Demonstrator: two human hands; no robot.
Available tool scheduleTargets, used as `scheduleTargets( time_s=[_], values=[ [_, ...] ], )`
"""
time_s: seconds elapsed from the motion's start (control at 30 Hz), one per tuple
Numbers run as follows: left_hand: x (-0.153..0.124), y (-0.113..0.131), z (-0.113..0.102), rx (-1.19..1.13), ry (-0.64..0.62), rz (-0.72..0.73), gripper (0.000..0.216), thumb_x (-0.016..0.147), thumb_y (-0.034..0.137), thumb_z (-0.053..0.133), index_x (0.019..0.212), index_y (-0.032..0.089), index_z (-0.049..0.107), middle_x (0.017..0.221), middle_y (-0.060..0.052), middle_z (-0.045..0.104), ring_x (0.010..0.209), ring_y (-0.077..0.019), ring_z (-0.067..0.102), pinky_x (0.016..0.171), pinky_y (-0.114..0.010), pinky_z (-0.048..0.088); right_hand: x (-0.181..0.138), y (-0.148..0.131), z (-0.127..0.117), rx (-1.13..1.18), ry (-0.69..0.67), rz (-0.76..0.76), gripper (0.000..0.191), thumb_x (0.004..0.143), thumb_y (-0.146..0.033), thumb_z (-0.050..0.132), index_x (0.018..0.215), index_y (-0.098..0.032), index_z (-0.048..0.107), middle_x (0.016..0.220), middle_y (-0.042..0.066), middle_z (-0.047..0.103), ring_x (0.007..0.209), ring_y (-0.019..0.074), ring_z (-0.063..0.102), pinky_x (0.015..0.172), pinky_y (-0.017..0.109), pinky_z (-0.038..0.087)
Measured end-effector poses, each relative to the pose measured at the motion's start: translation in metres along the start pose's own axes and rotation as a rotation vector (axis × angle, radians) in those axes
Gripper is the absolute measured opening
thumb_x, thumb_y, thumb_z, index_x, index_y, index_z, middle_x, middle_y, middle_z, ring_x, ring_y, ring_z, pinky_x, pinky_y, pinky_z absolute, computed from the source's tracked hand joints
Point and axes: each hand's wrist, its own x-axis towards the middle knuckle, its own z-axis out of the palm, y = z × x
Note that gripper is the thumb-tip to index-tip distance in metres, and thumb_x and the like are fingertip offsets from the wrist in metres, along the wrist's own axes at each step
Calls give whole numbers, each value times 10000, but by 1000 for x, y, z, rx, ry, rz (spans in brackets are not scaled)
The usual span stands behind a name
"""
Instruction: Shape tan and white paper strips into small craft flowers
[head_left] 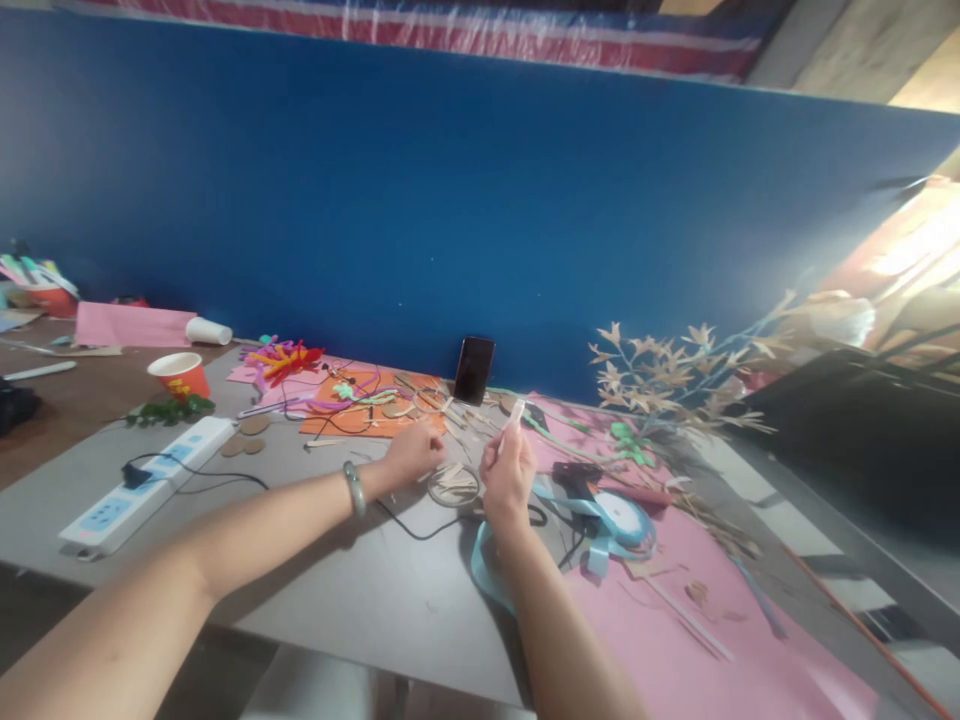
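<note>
My left hand (415, 452), with a green bangle on the wrist, reaches forward over the grey table (337, 590). Its fingers are curled down onto a scatter of thin wooden sticks (456, 428); whether it grips one is unclear. My right hand (506, 470) is raised a little and pinches a small pale stick (514, 418) upright between its fingertips. A small round wooden ring with sticks across it (454, 485) lies between the two hands.
A dark phone (474, 370) leans on the blue wall. Light blue ribbon roll (619, 515), pink paper (675, 620), orange paper (360, 405), dried branches (675, 385), a white power strip (146, 482), an orange paper cup (180, 375) and colourful pipe cleaners (283, 358) surround the hands.
</note>
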Motion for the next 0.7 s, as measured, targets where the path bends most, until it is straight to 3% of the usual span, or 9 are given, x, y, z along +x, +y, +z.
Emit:
scheduleTargets(
  time_s=[0.13,0.2,0.33,0.5,0.7],
  values=[
    [43,-5,-5,105,70,-50,216,764,253,511,766,138,694,730,-64,673,674,-161,578,615,-238,386,-1,4,-1,-49,-6,-27,458,837,-598,448,601,-209,397,384,-100,347,297,48,256,299,182,185],
    [63,-6,-4,226,89,-148,217,774,254,515,794,147,702,776,-86,676,759,-188,602,680,-252,403,0,5,-2,-56,-4,-28,456,836,-598,450,602,-210,397,391,-100,341,300,47,251,303,185,184],
    [89,-6,6,283,96,-212,235,785,261,533,856,109,698,952,-175,659,950,-272,594,827,-329,396,0,6,-3,-70,8,-13,455,834,-606,443,609,-214,395,406,-97,345,312,49,253,310,188,182],
    [99,-6,17,274,86,-269,244,791,218,539,923,65,675,1059,-242,619,1088,-336,535,923,-411,349,1,10,-4,-98,0,-12,469,827,-631,428,612,-217,381,413,-97,339,321,51,255,319,191,194],
    [98,-9,15,152,96,-290,230,813,162,482,857,45,676,965,-250,649,981,-322,596,847,-396,396,0,12,-4,-88,-13,-26,482,817,-642,442,602,-215,378,410,-99,338,327,49,254,326,188,203]
  ],
)
